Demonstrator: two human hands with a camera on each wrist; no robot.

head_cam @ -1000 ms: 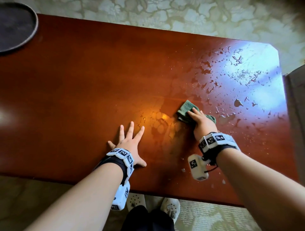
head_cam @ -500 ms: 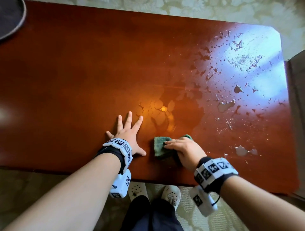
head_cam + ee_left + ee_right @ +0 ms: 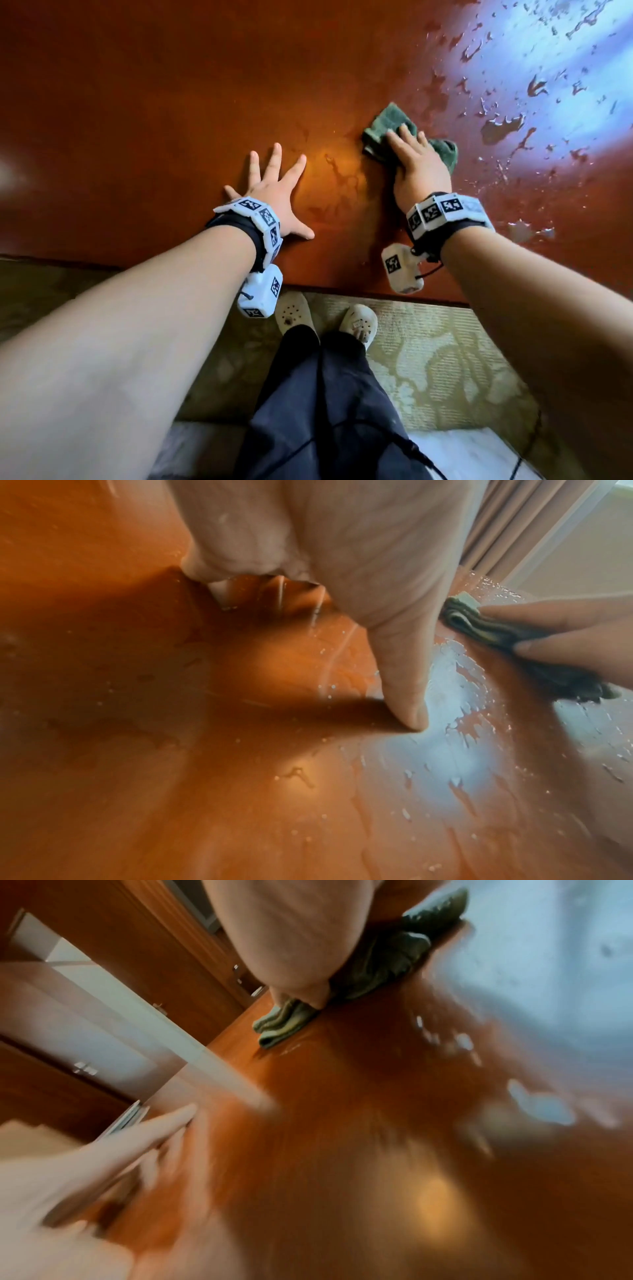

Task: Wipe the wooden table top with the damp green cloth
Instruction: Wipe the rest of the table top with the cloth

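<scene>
The glossy red-brown wooden table top [image 3: 137,102] fills the upper head view. My left hand [image 3: 274,185] lies flat on it with fingers spread, near the front edge. My right hand [image 3: 411,150] presses down on the bunched green cloth [image 3: 383,120] with fairly straight fingers, just right of the left hand. The left wrist view shows my left thumb [image 3: 404,669] on the wood and the cloth [image 3: 479,626] under right-hand fingers [image 3: 548,612]. The blurred right wrist view shows the cloth [image 3: 377,961] under my palm.
Water drops and puddles [image 3: 500,126] spread over the table's right part, under a bright window reflection. The table's front edge [image 3: 342,289] runs just behind my wrists. Below it are my white clogs [image 3: 294,315] on a patterned carpet [image 3: 445,359].
My right hand with the cloth swept from mid-table back to the front edge beside the left hand, then forward and right again. The left hand stayed planted.
</scene>
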